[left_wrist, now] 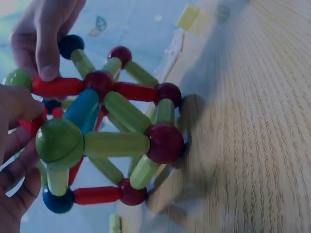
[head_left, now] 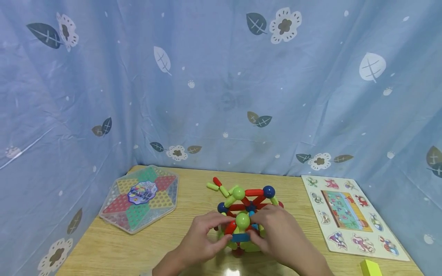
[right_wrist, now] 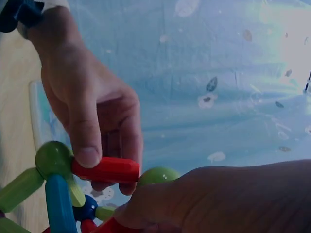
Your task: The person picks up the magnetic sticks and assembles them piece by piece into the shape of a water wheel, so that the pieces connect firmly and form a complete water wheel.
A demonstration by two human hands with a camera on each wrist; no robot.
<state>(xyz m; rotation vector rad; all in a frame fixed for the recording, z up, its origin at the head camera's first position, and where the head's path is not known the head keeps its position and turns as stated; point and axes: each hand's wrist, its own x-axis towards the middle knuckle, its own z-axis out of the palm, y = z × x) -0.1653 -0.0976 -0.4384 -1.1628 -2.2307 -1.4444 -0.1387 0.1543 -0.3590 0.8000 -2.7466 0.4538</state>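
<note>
A frame of coloured rods and balls [head_left: 254, 192] stands on the table between both hands. At its near top sits a light green ball [head_left: 243, 221]. My left hand [head_left: 203, 235] pinches a red rod [right_wrist: 109, 170] that meets this ball. From the other side my right hand [head_left: 279, 230] grips another red rod [left_wrist: 58, 87], its thumb lying along it in the left wrist view. A blue rod [head_left: 240, 237] crosses below the ball, between the two thumbs. Dark red balls [left_wrist: 165, 143] joined by green rods [left_wrist: 116, 144] form the lower part. The hands hide some of the frame's sides.
Loose green rods [head_left: 212, 186] and a red rod [head_left: 217, 181] lie behind the frame. A hexagonal star-patterned game board [head_left: 162, 199] lies at left, a picture puzzle board [head_left: 315, 214] at right. A yellow block [head_left: 371, 267] is at front right. A blue curtain [head_left: 221, 84] encloses the table.
</note>
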